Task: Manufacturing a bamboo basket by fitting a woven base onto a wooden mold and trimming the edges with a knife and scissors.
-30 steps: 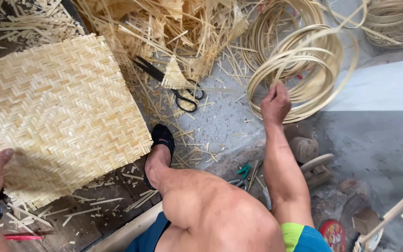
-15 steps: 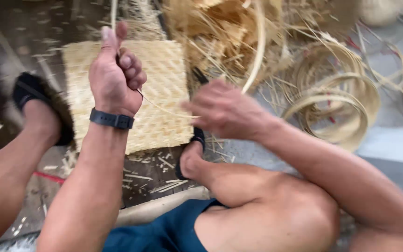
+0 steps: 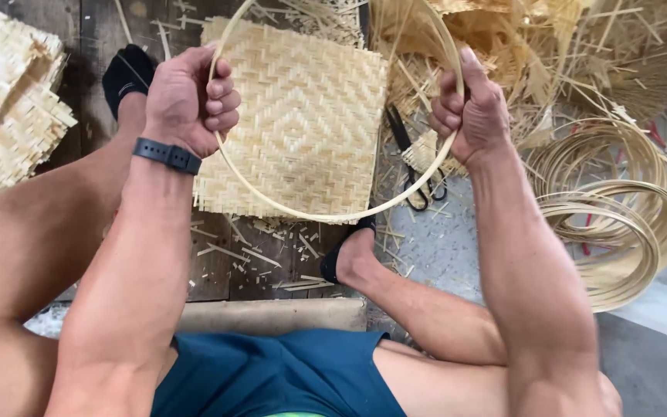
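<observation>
A dark plank floor [image 3: 264, 266] littered with bamboo offcuts gives way on the right to grey concrete, where a heap of loose bamboo strips [image 3: 550, 54] and a stack of coiled bamboo hoops [image 3: 619, 224] lie. A square woven bamboo mat [image 3: 303, 116] lies flat between the seated person's feet, with black scissors [image 3: 414, 166] just beside its right edge. Held above it is a thin bamboo hoop [image 3: 333, 215], the left hand [image 3: 187, 96] and right hand [image 3: 472, 108] each clamped on opposite sides of it

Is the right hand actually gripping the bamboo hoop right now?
Touching. The head view shows the right hand closed around the bamboo hoop, fingers wrapped over its rim.
</observation>
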